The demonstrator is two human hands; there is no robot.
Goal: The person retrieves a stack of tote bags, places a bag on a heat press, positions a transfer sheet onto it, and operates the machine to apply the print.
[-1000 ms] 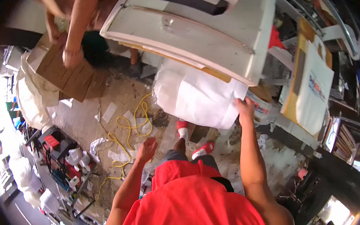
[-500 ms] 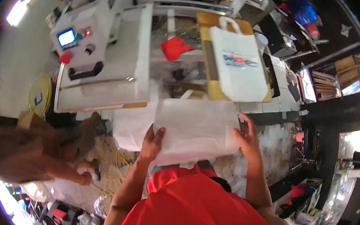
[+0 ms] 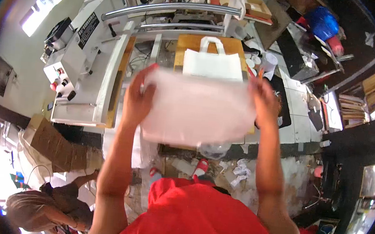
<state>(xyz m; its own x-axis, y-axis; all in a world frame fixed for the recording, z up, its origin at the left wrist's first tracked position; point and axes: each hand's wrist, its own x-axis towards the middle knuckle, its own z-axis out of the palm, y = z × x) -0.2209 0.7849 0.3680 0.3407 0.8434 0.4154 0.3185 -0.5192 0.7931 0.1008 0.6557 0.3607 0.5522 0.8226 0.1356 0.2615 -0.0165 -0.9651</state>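
My left hand (image 3: 138, 98) and my right hand (image 3: 263, 101) grip a white tote bag (image 3: 201, 111) by its two sides, raised in front of me. The bag is blurred by motion, and its handles cannot be made out. Behind it another white tote bag (image 3: 213, 65) lies flat on a wooden board (image 3: 185, 42), handle pointing away. The held bag covers the lower part of the lying one and of the board.
A white press machine (image 3: 83, 90) with control knobs stands left of the board. Metal rails (image 3: 174, 10) cross behind it. At the lower left another person (image 3: 48, 209) is bent over beside a cardboard box (image 3: 43, 138). More white material (image 3: 137, 150) hangs below the table edge.
The held bag has risen from near my lap to before the board, with both hands now at its sides. My view has shifted. The red cloth by the board is no longer visible.
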